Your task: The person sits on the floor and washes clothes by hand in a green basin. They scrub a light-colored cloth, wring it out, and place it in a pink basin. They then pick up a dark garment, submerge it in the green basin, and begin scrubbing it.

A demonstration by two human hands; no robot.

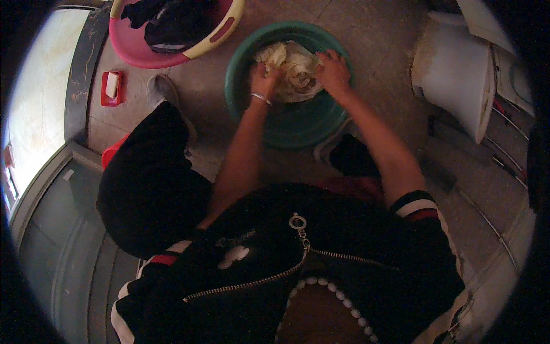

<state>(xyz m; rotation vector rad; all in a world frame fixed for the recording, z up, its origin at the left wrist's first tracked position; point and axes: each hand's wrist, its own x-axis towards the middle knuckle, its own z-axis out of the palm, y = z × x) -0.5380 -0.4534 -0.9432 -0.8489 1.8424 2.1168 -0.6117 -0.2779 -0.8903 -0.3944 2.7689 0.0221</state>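
A green plastic basin [296, 124] stands on the floor before me, between my feet. Bunched pale cream cloth [296, 73], seemingly wet, lies in its upper part. My left hand [264, 81], with a bracelet at the wrist, grips the cloth's left side, its fingertips partly sunk in the folds. On the right side of the cloth my right hand [334, 71] rests with bent fingers, close to the basin's wall; whether it grips a fold is unclear.
A pink and yellow basin [137, 56] holding dark clothing [176, 28] stands at the upper left. Below it, a bar of soap [112, 84] sits in a red soap dish [105, 90]. A white tub-like container [455, 73] and thin hoses or cables [507, 245] are at the right.
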